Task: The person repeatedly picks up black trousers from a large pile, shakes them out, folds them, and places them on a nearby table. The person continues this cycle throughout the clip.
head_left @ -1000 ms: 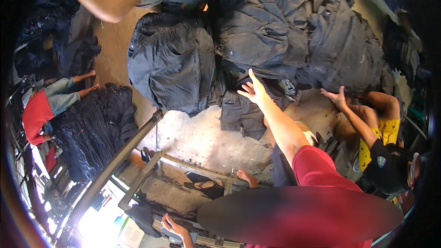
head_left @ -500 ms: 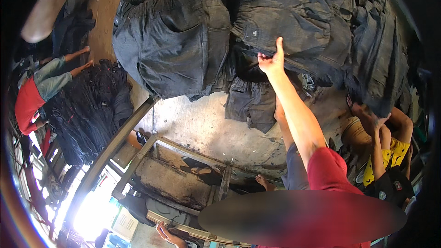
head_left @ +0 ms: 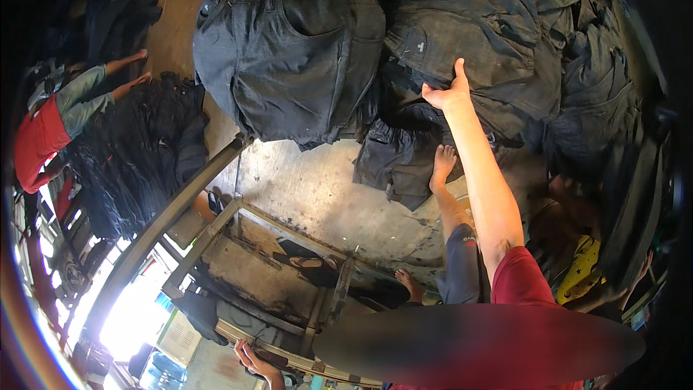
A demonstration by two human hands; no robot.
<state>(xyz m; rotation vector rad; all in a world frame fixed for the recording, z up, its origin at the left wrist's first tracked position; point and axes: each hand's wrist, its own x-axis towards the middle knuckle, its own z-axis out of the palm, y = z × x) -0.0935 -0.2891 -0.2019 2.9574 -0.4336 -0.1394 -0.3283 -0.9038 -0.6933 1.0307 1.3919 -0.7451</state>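
My right hand reaches forward to a pile of black shorts. Its thumb lies on top of the cloth, and the other fingers go under the edge, mostly hidden. Left of it bulges another bundle of black shorts with an elastic waist and a curved pocket. A smaller pair of dark shorts lies below, on the pale floor. At the lower edge my left hand is beside a curved wooden rail, fingers stretched out and apart. It holds nothing that I can see.
A metal and wood frame stands at lower left. Beyond it a person in red is by a heap of dark garments. At right, a person in yellow shorts is partly hidden behind dark cloth. My bare foot is near the small shorts.
The view has shifted slightly. My right hand stays at the black shorts. My foot has come into sight beside my arm. Dark cloth at right now covers more of the person in yellow shorts.
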